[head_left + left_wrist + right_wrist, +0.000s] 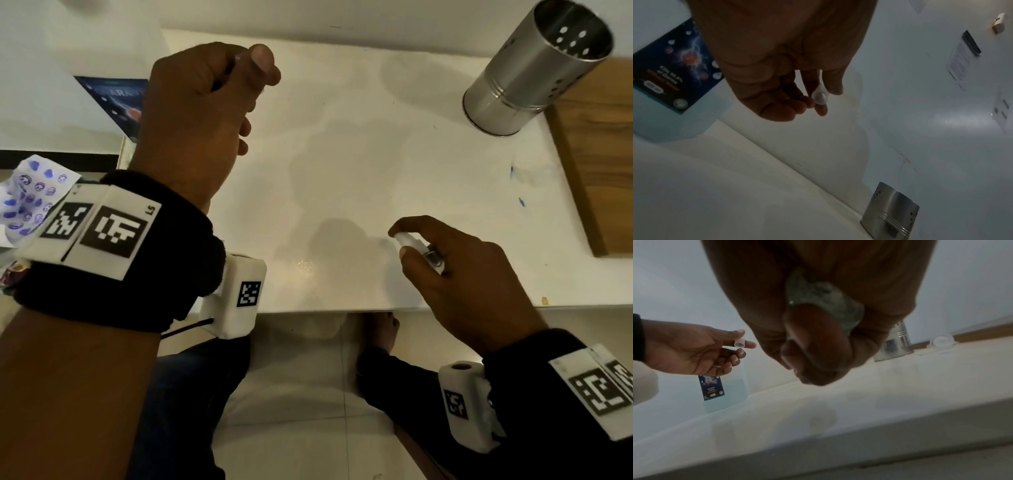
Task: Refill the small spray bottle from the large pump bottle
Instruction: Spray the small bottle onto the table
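— Two bottles matter; where are they, going left to right?

— Far left, the large pump bottle (723,391) with its dark blue label stands at the back of the white table (342,164), untouched. Next, the left hand (202,113) is raised above the table, thumb and fingertip pinching a small clear cap (819,97). Right of that, the right hand (459,270) wraps the small spray bottle (419,248) near the table's front edge, forefinger on its white nozzle.

— And beyond that?

— A perforated steel holder (534,72) beside a wooden board (599,154).

— So how far along?

— Early or late, I can't tell: the cap is off, but the spray head is still seated, and the bottle's fill level is hidden by the fingers.
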